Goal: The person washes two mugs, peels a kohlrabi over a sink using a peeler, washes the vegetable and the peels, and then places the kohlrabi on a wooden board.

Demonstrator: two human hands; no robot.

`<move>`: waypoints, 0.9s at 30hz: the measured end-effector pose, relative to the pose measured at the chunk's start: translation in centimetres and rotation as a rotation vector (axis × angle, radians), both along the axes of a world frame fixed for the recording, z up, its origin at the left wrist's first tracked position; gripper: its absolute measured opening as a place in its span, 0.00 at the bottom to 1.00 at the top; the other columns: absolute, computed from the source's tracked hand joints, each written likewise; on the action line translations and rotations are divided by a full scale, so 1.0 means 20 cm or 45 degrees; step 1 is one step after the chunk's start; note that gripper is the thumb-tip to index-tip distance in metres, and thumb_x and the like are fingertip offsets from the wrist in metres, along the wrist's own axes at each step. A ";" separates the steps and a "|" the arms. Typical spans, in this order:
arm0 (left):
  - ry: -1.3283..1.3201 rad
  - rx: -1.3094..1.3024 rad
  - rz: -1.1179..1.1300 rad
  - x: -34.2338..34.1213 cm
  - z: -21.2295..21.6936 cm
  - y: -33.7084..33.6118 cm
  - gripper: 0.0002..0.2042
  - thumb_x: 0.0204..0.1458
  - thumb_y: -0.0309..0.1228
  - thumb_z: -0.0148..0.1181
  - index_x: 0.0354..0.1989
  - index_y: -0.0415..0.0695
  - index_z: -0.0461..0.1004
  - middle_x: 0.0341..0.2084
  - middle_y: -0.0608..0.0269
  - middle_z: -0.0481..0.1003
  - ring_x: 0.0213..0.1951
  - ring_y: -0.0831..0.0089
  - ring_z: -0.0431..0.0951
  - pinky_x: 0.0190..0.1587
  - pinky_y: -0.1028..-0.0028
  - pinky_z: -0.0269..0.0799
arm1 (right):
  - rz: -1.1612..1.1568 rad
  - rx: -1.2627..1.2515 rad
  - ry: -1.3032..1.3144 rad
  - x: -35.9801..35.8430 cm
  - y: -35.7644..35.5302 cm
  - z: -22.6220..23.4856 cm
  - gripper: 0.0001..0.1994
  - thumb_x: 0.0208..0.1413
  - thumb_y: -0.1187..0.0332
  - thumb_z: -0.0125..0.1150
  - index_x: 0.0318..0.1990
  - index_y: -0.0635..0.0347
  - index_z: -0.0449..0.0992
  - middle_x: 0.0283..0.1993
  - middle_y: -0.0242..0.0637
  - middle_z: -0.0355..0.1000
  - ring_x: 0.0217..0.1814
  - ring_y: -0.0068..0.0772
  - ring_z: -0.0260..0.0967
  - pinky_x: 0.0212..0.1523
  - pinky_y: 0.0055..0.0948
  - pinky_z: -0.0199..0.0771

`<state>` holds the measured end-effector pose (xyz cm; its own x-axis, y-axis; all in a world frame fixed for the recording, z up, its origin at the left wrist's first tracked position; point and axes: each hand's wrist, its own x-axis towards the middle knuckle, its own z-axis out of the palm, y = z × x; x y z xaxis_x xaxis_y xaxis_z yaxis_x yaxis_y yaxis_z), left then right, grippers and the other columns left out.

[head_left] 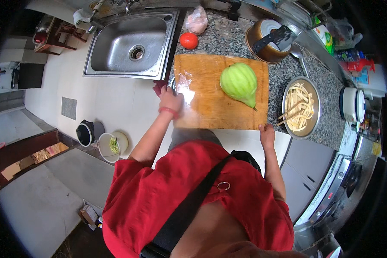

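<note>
A wooden cutting board [202, 109] lies at the counter's front, its near edge reaching out over my lap. My left hand [171, 102], with a pink band on the wrist, grips its left edge. Just beyond those fingers shows something dark red [158, 89], perhaps cloth. At the board's near right corner, my right hand [267, 134] pinches the edge, thumb on top. A pale green, peeled-looking gourd [238, 82] rests on the right half of the board, its stem pointing toward me. The board's left half looks wet and shiny.
Left of the board is a steel sink [112, 47]. A tomato [189, 41] and a bagged pinkish item [196, 20] sit beyond. A cleaver [284, 38] lies across a brown pot [254, 36]. Right stands a steel bowl [318, 101] of pale strips with chopsticks. Two bins [124, 144] stand on the floor.
</note>
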<state>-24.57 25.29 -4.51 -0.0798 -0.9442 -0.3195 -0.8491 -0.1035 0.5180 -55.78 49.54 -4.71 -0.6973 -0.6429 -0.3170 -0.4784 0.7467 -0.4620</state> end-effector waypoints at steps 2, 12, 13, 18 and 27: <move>-0.039 -0.007 0.038 -0.03 0.05 0.00 0.24 0.35 0.37 0.49 0.41 0.33 0.66 0.52 0.45 0.53 0.50 0.50 0.57 0.51 0.63 0.57 | -0.012 0.039 0.006 -0.01 0.02 -0.02 0.16 0.45 0.63 0.55 0.31 0.71 0.66 0.29 0.57 0.68 0.35 0.56 0.65 0.35 0.43 0.64; -0.089 -0.105 0.085 -0.07 0.01 -0.05 0.20 0.31 0.34 0.52 0.30 0.28 0.68 0.34 0.38 0.63 0.42 0.49 0.62 0.48 0.64 0.57 | -0.108 0.066 -0.245 -0.01 0.03 0.01 0.16 0.47 0.63 0.55 0.30 0.70 0.62 0.22 0.49 0.67 0.23 0.40 0.68 0.22 0.34 0.67; -0.092 -0.087 0.077 -0.07 0.01 -0.05 0.20 0.31 0.34 0.52 0.30 0.28 0.68 0.34 0.37 0.64 0.42 0.49 0.62 0.48 0.64 0.58 | -0.193 0.091 -0.404 -0.01 0.01 0.03 0.16 0.47 0.62 0.55 0.30 0.69 0.61 0.21 0.46 0.66 0.21 0.36 0.68 0.19 0.31 0.68; 0.067 -0.069 0.300 -0.12 0.00 -0.05 0.21 0.31 0.33 0.54 0.32 0.27 0.65 0.36 0.35 0.63 0.41 0.46 0.63 0.47 0.63 0.59 | -0.522 -0.357 -0.646 0.02 0.02 -0.06 0.14 0.48 0.65 0.55 0.29 0.64 0.59 0.24 0.37 0.63 0.17 0.26 0.65 0.14 0.22 0.69; 0.070 -0.187 0.061 -0.23 -0.14 -0.04 0.21 0.30 0.36 0.58 0.30 0.29 0.69 0.29 0.38 0.68 0.37 0.46 0.66 0.43 0.61 0.62 | -0.873 -0.624 -0.721 -0.07 0.12 -0.10 0.13 0.45 0.69 0.59 0.28 0.59 0.58 0.23 0.35 0.63 0.17 0.25 0.63 0.17 0.21 0.70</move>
